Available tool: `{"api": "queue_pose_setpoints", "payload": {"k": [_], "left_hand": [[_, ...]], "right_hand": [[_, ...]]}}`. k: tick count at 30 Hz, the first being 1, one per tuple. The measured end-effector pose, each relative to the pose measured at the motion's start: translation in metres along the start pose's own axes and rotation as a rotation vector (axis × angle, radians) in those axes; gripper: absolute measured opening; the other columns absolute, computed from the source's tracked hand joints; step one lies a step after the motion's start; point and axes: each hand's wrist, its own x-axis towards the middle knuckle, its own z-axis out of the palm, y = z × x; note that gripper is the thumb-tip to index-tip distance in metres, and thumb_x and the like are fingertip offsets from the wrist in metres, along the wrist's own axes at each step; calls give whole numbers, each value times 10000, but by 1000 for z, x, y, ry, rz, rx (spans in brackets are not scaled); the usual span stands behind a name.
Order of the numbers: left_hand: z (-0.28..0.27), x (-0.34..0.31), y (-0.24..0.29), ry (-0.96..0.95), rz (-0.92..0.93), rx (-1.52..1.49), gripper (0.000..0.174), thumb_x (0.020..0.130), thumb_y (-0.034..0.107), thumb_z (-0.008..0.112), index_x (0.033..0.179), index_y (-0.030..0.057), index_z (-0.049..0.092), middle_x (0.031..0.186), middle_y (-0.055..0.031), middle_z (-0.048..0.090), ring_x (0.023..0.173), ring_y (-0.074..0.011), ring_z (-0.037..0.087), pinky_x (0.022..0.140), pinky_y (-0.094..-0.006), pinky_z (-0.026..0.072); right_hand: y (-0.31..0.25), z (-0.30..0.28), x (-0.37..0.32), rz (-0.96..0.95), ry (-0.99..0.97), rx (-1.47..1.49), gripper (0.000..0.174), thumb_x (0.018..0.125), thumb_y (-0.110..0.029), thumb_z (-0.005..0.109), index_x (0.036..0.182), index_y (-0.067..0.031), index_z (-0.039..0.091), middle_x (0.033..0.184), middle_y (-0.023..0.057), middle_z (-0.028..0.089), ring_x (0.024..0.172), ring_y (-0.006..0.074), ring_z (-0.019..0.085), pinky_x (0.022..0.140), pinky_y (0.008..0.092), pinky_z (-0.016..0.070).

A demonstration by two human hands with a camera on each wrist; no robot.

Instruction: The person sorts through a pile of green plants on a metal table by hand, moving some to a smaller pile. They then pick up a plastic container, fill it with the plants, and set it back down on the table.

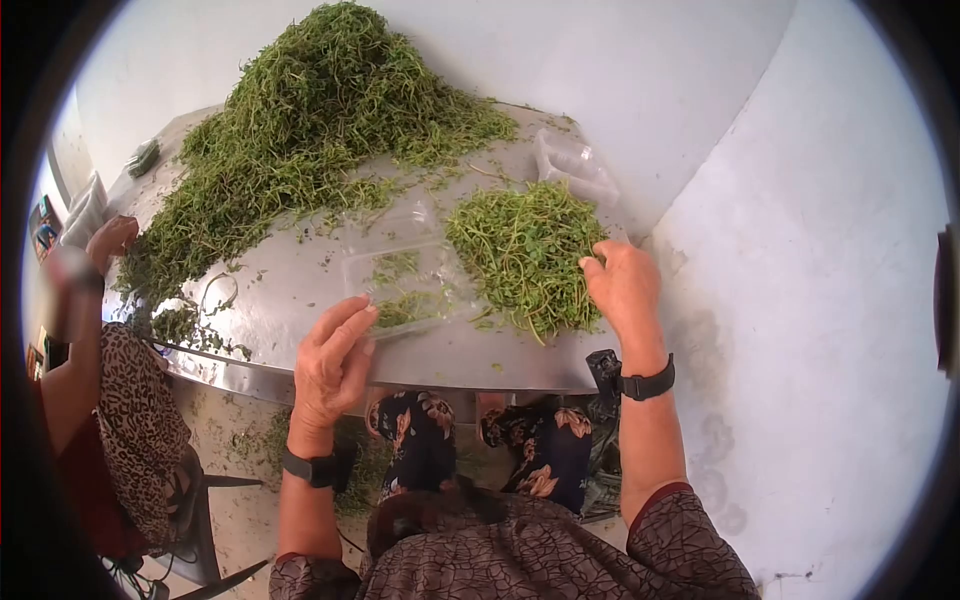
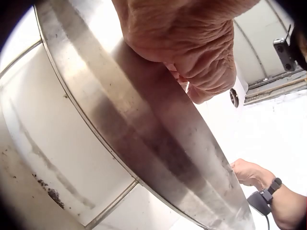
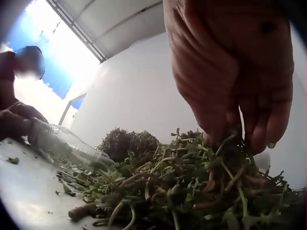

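Right hand point(image 1: 625, 290) gripping herb pile point(image 1: 520, 250), clear tray point(image 1: 410, 275) left

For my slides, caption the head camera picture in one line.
Left hand touches a clear plastic box on a metal table; right hand grips herbs in a small green pile.

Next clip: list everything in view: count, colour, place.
round stainless steel table: one, silver, centre
large heap of green herb sprigs: one, green, table's far side
small pile of green herb sprigs: one, green, table's near right
open clear plastic clamshell box: one, table's middle
second clear plastic box: one, far right
leopard-print garment: one, brown, left edge
black wristbands: two, on wrists
left hand: one, touching clamshell box
right hand: one, pinching small pile
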Motion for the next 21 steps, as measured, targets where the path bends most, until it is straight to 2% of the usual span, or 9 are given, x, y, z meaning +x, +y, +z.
{"api": "queue_pose_setpoints", "payload": {"k": [2,3,5,10,12,14,15,17,21], "left_hand": [[0,0,-1,-6,-2,12,400,730,-46,631,1119,39,658,1173,-166,639,1017,-348,650,832,-385,544],[-1,0,-2,-6,18,27,406,740,-59,613,1130,44,660,1190,-163,636,979,-304,663,794,-346,546],[-1,-1,-4,-8,38,43,414,750,-73,594,1140,50,662,1206,-159,632,942,-260,675,755,-307,548],[-1,1,0,6,15,19,381,711,-44,628,1082,33,665,1172,-161,640,957,-331,664,800,-375,546],[-1,0,1,6,-10,-2,379,710,-44,628,1080,32,666,1170,-161,640,935,-322,668,789,-369,548],[-1,-1,2,5,-36,-22,378,710,-45,627,1078,30,666,1167,-161,641,914,-314,671,778,-363,549],[0,0,2,10,-32,-23,371,712,-45,626,1074,27,668,1165,-164,640,894,-308,673,765,-358,549],[0,0,1,15,-29,-25,364,714,-46,625,1069,23,669,1162,-166,640,875,-302,675,753,-352,549],[-1,0,0,21,9,-5,345,721,-42,630,1060,12,670,1158,-173,640,874,-303,673,748,-351,548]], "right_hand": [[0,1,1,61,-158,0,162,778,-168,706,806,-12,675,738,205,655,757,387,650,689,461,506],[4,6,1,61,-158,1,162,778,-168,706,806,-12,675,738,205,655,757,387,650,689,461,506],[13,17,-1,-15,3,15,143,792,-163,683,799,-20,673,744,200,654,742,395,641,674,470,499],[9,5,-3,49,77,90,119,799,-151,667,815,-34,683,735,207,645,719,407,624,651,467,486],[10,-2,-3,76,92,141,114,799,-149,668,824,-40,689,735,214,640,715,414,615,642,463,480],[9,-12,-3,39,255,237,117,814,-129,676,864,-25,700,631,169,609,584,306,609,566,397,452],[7,-17,-3,40,254,236,117,814,-129,676,864,-25,700,631,169,609,584,306,609,566,397,452],[1,-29,-3,194,200,567,131,855,-102,669,909,12,704,581,47,580,513,122,517,506,302,397],[-33,-43,-7,191,169,830,127,883,-72,657,911,41,707,612,-41,544,553,28,438,500,226,352]]}}
